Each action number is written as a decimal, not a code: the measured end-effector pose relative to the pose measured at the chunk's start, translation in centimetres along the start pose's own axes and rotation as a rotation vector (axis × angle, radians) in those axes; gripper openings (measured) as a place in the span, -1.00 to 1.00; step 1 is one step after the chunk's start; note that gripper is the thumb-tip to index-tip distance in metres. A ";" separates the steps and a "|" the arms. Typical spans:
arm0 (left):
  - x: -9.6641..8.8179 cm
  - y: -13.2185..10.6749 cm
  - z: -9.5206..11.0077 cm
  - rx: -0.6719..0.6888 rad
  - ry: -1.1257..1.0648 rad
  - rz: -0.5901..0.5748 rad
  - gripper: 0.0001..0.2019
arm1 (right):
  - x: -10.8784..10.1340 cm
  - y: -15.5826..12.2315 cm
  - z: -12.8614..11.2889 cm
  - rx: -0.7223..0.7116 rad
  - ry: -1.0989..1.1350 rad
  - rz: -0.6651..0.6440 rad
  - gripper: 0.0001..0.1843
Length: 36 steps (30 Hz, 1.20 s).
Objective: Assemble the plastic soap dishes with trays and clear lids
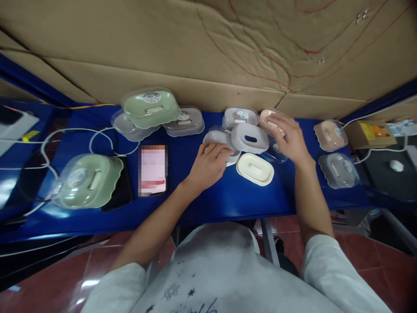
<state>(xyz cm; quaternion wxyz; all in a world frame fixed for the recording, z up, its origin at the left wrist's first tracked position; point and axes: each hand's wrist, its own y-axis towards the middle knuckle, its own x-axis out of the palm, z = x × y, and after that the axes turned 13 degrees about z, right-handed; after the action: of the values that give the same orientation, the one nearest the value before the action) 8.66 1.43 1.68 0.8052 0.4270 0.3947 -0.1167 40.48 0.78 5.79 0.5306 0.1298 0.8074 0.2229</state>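
Observation:
My left hand [210,163] rests with curled fingers on a grey soap box part [217,138] at the middle of the blue table [208,200]. My right hand [288,137] curls over a clear lid [275,152], with its fingertips against a peach soap box [267,119]. Between the hands lies a grey tray with a dark slot [249,138]. A cream soap dish [255,168] lies just in front of it. Another grey soap box [240,116] stands behind.
Green soap boxes sit at the left [87,180] and back left [150,108], with a grey one [185,121] beside. A phone [153,169] lies left of centre. Peach [329,134] and clear grey [339,170] boxes stand right. White cables [97,139] cross the left. Cardboard [208,52] backs the table.

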 end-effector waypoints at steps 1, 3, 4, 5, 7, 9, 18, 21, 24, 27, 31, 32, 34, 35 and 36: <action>0.1 -0.1 0.0 0.008 -0.005 0.004 -0.69 | 0.4 0.4 1.5 0.057 -0.068 0.027 -0.43; 0.4 -0.2 0.0 0.030 -0.011 0.011 -0.72 | 1.2 0.6 4.4 0.166 -0.168 0.037 -0.38; 0.5 -0.3 0.0 0.041 -0.011 0.008 -0.73 | 1.5 0.5 5.5 0.205 -0.193 0.026 -0.34; 0.5 -0.3 0.0 0.051 -0.009 0.004 -0.75 | 1.7 0.2 6.4 0.229 -0.206 0.020 -0.32; 0.6 -0.4 0.0 0.066 -0.007 -0.003 -0.76 | 1.9 -0.5 7.4 0.240 -0.222 0.026 -0.30; 0.6 -0.4 0.0 0.075 -0.011 0.000 -0.76 | 1.8 -1.2 7.6 0.228 -0.244 0.049 -0.30; 0.1 -0.1 -0.6 0.029 -0.026 0.010 -0.78 | -0.1 -1.8 7.2 0.166 -0.210 0.098 -0.40; -0.3 0.0 -1.0 0.029 -0.012 0.079 -0.81 | -0.5 -1.6 7.3 0.170 -0.220 0.146 -0.44; -0.7 0.2 -1.1 0.031 0.005 0.131 -0.82 | -0.2 -1.5 6.8 0.149 -0.251 0.169 -0.49; -0.9 0.3 -1.1 0.013 0.002 0.107 -0.81 | 0.6 -1.6 5.5 0.124 -0.244 0.157 -0.52; -1.1 0.4 -1.0 0.025 -0.015 0.077 -0.81 | 2.3 -1.7 3.9 0.071 -0.180 -0.027 -0.48; -1.1 0.4 -0.9 0.029 -0.015 0.076 -0.81 | 2.7 -1.8 3.7 0.073 -0.181 -0.061 -0.46; -1.2 0.4 -0.9 0.036 -0.011 0.078 -0.81 | 3.2 -1.7 3.5 0.097 -0.187 -0.087 -0.47; -1.2 0.4 -0.9 0.040 -0.008 0.083 -0.81 | 3.3 -1.7 3.5 0.109 -0.180 -0.091 -0.50; -1.2 0.4 -0.9 0.045 -0.004 0.090 -0.81 | 3.3 -1.7 3.6 0.117 -0.168 -0.091 -0.52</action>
<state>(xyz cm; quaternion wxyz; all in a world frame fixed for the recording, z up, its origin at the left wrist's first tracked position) 7.58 2.14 2.51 0.8005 0.4621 0.3708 -0.0902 42.49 1.57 1.10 0.5977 0.1418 0.7767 0.1394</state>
